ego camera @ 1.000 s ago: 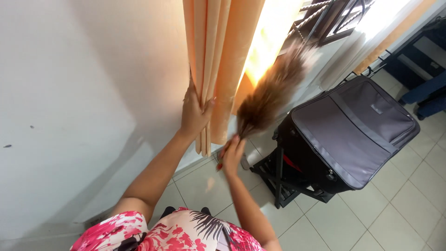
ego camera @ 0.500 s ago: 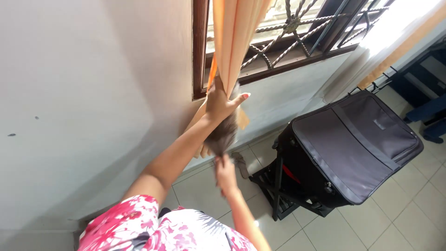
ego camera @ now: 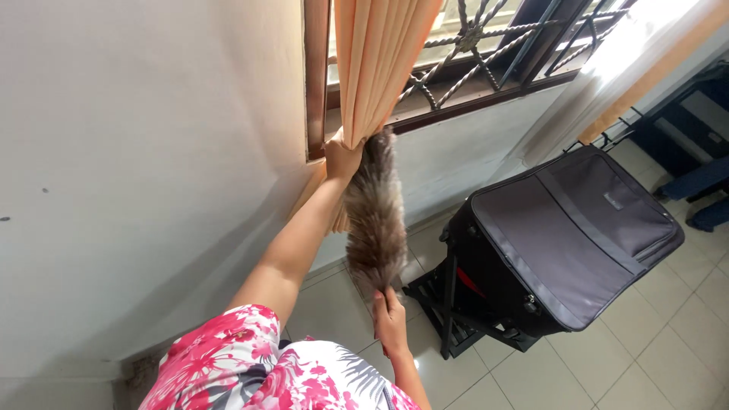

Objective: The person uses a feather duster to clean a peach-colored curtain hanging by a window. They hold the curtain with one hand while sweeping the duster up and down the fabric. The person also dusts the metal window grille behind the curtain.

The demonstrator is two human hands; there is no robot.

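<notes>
- The feather duster (ego camera: 374, 216) is a long, shaggy bundle of brown and grey feathers, standing almost upright in mid-frame; its tip reaches the lower edge of the window frame (ego camera: 315, 83), and its base narrows into the fist below.
- The right hand (ego camera: 390, 323), at 6 o'clock from the feathers, is closed around the duster's handle; the handle itself is hidden inside the grip.
- The left hand (ego camera: 342, 158), at 11 o'clock from the middle of the duster, is clenched on the bunched orange curtain (ego camera: 380, 61), pressing the folds together just beside the duster's tip.
- The left forearm runs from that hand down toward 7 o'clock, ending at a sleeve of pink floral fabric (ego camera: 228, 357) at the bottom edge.
- The curtain hangs from 12 o'clock; a short tail of it shows below the gripping hand, behind the forearm.
- At 1 o'clock from the duster, a dark wrought-iron grille (ego camera: 486, 38) with scrollwork covers the window, above a dark wooden sill.
- The pale wall (ego camera: 137, 152) fills the 9 o'clock side, with a few small dark specks.
- At 3 to 4 o'clock, a dark grey suitcase (ego camera: 569, 228) lies on a black folding stand (ego camera: 448, 319), well apart from the duster.
- Light floor tiles (ego camera: 645, 357) spread under the stand toward 5 o'clock.
- At the far 3 o'clock edge, a blue piece of furniture (ego camera: 702, 175) shows only in part.
</notes>
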